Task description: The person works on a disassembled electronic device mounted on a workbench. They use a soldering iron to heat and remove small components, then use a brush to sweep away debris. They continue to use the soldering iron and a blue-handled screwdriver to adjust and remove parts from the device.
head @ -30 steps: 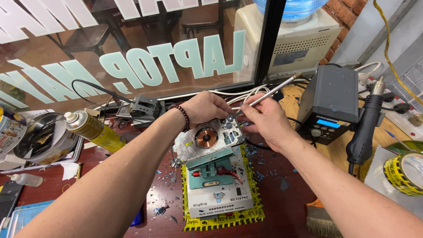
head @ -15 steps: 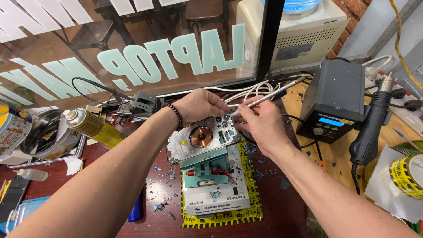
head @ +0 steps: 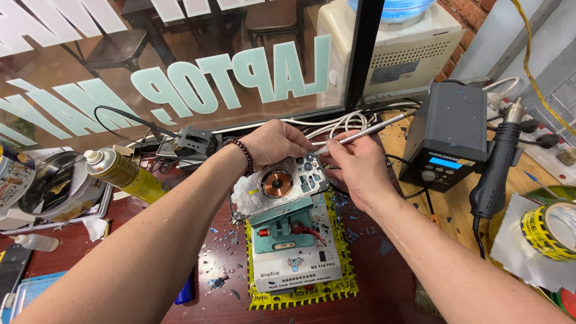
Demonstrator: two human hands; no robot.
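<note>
- Dark red desk (head: 150, 282) beneath a shop window with large pale lettering; bits of broken glass (head: 219, 282) lie scattered about the work area.
- Phone back housing (head: 277, 187): a bare metal frame with a round copper coil at its middle, clamped on a grey-and-green holding fixture (head: 294, 252), which rests on a yellow-edged mat (head: 348, 282) at the desk's centre.
- Left hand (head: 273, 143): fingers closed over the far edge of the housing, steadying it against the fixture; a bead bracelet (head: 243, 157) sits at the wrist.
- Right hand (head: 355, 165): grips a slim silver tool (head: 366, 131) in a pen hold, its tip touching the housing near the camera-opening corner; the tip itself is too small to make out.
- Progress, as a judgement: the housing's back appears largely stripped, since metal and coil lie exposed and the shards surround the fixture. Residue seems to remain at the corner where the tool works, so clearing the edges looks unfinished.
- Left of the fixture: 1 yellow spray can (head: 123, 175) lying on its side, a metal tray (head: 57, 192) and a small white bottle (head: 36, 242).
- Right of the fixture: a black soldering station (head: 447, 135) with a lit blue display, a hot-air handle (head: 495, 165) standing beside it, and a roll of yellow tape (head: 549, 228) at the edge.
- Behind the glass: a water dispenser (head: 390, 45).
</note>
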